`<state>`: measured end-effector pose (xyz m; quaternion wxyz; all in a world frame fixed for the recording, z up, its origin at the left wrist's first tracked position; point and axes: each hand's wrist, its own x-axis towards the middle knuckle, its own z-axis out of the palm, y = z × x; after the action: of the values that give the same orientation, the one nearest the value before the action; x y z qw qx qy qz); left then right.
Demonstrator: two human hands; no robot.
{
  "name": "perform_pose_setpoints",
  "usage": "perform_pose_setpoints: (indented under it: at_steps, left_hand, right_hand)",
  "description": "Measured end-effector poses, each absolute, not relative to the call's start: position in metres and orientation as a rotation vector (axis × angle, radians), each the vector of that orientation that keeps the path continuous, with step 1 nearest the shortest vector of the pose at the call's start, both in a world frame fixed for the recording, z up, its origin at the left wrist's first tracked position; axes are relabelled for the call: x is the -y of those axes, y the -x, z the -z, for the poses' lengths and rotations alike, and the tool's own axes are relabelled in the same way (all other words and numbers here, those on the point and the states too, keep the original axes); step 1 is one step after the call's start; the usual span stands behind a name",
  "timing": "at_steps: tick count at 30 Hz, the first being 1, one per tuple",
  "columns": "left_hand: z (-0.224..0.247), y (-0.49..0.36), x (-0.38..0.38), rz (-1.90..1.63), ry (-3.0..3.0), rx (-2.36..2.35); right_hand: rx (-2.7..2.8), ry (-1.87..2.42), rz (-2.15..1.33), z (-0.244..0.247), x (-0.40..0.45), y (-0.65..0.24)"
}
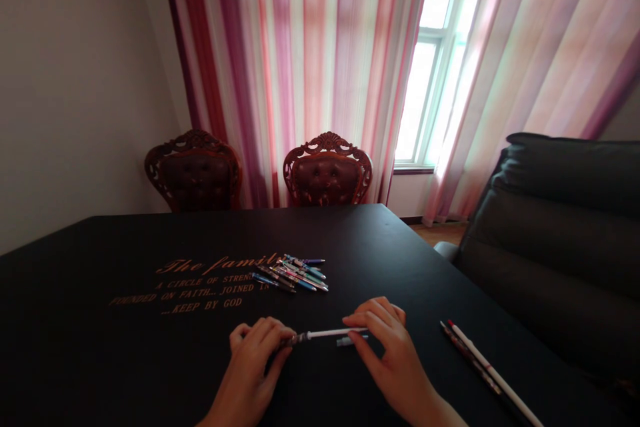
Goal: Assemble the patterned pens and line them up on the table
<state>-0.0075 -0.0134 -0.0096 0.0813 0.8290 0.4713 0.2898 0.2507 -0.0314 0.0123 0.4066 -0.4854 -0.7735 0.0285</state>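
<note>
The left hand (253, 363) and right hand (383, 347) are apart but both clamped on one slim white pen (330, 333), the left at its dark tip and the right at its other end, with a pale blue cylindrical piece (351, 341) just below it on the matte black table (85, 347) with its gold lettering (195, 287). A loose heap of slender multicoloured pens (293, 273) lies farther off, and two long pens (480, 367) lie to the right — beyond the table, two carved dark-red tufted chairs (327, 170) stand before pink-striped curtains (280, 67) and a bright window (425, 93), with a dark padded sofa (555, 240) at right.
</note>
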Motion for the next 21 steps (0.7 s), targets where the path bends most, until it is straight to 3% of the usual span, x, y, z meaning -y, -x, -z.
perform_pose_setpoints:
  at_steps: [10, 14, 21]
  left_hand:
    - [0.005, 0.003, 0.019, -0.789, -2.527, -1.269]
    - [0.014, 0.006, 0.013, -0.964, -2.252, -1.367]
    - [0.021, 0.008, 0.002, -1.105, -1.903, -1.388]
  right_hand:
    - [1.845, 1.119, -0.296, -0.012, 0.039, -0.235]
    - [1.756, 1.114, -0.382, -0.011, 0.032, -0.244]
    - [1.992, 1.519, -0.129, 0.007, 0.017, -0.266]
